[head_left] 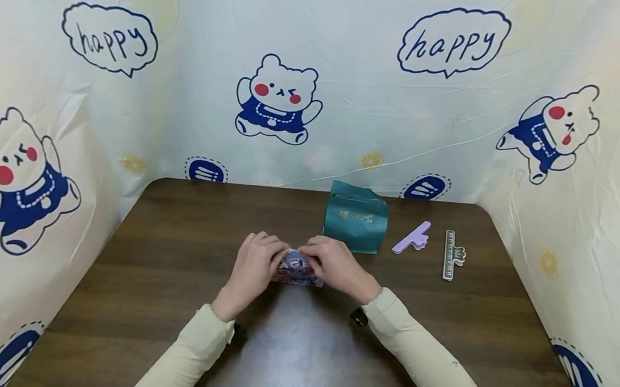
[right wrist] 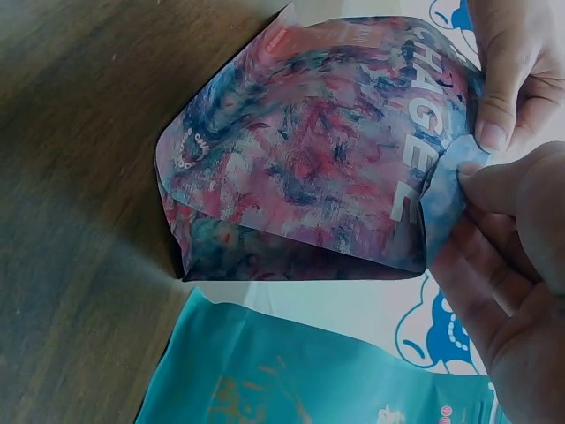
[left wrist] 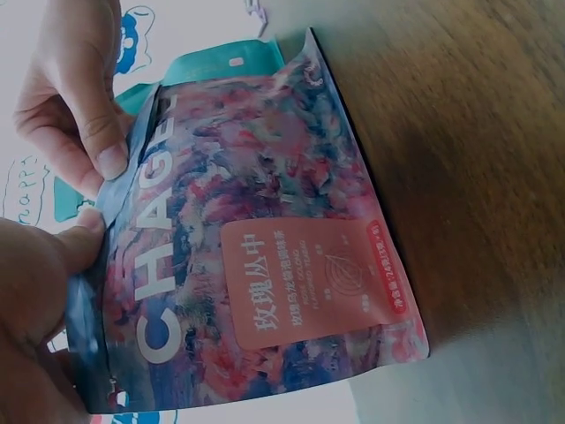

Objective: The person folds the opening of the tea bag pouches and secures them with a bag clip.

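Note:
A tea pouch [head_left: 298,272] with a pink and blue painted pattern and CHAGEE lettering stands upright on the table. My left hand [head_left: 255,260] pinches the left part of its top edge, thumb on the printed side. On the right part of that edge, the thumb and fingers of my right hand [head_left: 341,268] pinch too. The top strip [right wrist: 446,190] looks folded over between the hands in the right wrist view. A pink label [left wrist: 309,283] shows low on the front of the pouch in the left wrist view. Whether the pouch is sealed cannot be told.
Just behind and right of the pouch stands a teal bag [head_left: 356,220] with gold writing. Farther right lie a purple sealing clip [head_left: 412,237] and a ruler-like clip [head_left: 449,257]. The brown wooden table [head_left: 165,304] is enclosed by a printed cloth [head_left: 342,97].

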The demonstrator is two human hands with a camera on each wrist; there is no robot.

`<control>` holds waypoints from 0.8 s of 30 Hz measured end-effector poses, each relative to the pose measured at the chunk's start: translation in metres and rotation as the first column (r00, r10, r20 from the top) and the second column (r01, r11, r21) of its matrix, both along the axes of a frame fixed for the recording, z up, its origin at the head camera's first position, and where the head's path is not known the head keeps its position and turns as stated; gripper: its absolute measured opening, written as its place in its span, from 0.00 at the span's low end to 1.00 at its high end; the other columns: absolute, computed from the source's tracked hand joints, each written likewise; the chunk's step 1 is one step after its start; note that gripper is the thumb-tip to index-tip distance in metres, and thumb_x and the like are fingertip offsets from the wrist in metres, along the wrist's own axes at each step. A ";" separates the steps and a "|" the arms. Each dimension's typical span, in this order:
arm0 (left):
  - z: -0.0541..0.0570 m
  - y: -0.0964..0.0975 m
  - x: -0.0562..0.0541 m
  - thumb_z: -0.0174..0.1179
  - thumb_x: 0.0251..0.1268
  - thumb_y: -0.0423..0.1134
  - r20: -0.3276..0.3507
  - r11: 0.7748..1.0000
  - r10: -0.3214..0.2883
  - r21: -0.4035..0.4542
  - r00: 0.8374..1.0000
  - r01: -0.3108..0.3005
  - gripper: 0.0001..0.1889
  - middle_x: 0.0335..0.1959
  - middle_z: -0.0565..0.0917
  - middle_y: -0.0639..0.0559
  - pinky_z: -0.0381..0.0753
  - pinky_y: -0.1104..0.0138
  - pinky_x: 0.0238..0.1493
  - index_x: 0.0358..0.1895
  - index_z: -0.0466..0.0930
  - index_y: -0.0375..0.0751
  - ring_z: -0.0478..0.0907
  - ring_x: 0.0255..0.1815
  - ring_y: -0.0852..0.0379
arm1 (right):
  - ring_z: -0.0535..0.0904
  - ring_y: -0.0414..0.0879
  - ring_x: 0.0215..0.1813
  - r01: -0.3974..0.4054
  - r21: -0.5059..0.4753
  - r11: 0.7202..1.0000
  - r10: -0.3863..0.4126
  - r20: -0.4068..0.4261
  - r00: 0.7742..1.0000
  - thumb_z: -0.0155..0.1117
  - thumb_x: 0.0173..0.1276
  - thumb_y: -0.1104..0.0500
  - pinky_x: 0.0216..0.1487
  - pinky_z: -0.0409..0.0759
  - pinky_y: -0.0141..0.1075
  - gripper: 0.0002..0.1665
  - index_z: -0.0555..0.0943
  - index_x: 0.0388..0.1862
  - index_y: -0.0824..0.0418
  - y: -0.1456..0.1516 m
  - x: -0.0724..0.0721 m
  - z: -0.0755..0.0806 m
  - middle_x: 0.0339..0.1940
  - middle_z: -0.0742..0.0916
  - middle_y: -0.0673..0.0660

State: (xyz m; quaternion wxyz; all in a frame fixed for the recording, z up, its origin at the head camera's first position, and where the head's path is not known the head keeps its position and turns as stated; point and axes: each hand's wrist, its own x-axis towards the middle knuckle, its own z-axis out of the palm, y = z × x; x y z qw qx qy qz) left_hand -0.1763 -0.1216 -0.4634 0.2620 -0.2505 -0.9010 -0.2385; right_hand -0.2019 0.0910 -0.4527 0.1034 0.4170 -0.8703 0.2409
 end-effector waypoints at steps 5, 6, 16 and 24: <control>-0.001 0.001 -0.001 0.65 0.70 0.37 0.009 1.000 -0.012 -0.003 1.000 0.012 0.06 0.31 0.88 0.52 0.69 0.61 0.37 0.35 0.89 0.41 0.78 0.33 0.51 | 0.82 0.41 0.38 -0.003 0.000 1.000 0.003 0.010 1.000 0.67 0.71 0.66 0.43 0.83 0.35 0.10 0.89 0.48 0.60 0.001 0.001 0.001 0.37 0.87 0.52; 0.000 0.001 -0.001 0.65 0.71 0.37 0.015 1.000 -0.015 -0.006 1.000 0.015 0.06 0.31 0.88 0.51 0.69 0.61 0.37 0.36 0.89 0.41 0.78 0.33 0.51 | 0.82 0.41 0.38 -0.003 0.002 1.000 0.003 0.013 1.000 0.67 0.71 0.66 0.44 0.83 0.35 0.10 0.89 0.48 0.60 0.001 0.001 0.001 0.37 0.87 0.52; 0.003 -0.002 -0.002 0.66 0.70 0.39 0.146 0.997 -0.016 0.082 0.989 0.004 0.07 0.34 0.88 0.48 0.73 0.57 0.44 0.37 0.87 0.40 0.80 0.39 0.49 | 0.82 0.41 0.38 -0.004 0.025 1.000 0.004 0.018 1.000 0.67 0.71 0.65 0.45 0.84 0.35 0.10 0.89 0.49 0.59 0.001 -0.001 0.002 0.38 0.88 0.51; -0.001 -0.001 0.000 0.64 0.71 0.39 0.127 0.996 -0.035 0.091 0.991 0.023 0.08 0.32 0.85 0.49 0.69 0.59 0.43 0.33 0.83 0.41 0.78 0.38 0.50 | 0.82 0.41 0.39 0.006 0.034 0.999 -0.007 0.041 0.999 0.68 0.71 0.64 0.47 0.84 0.35 0.11 0.89 0.49 0.59 0.001 0.002 0.003 0.38 0.88 0.51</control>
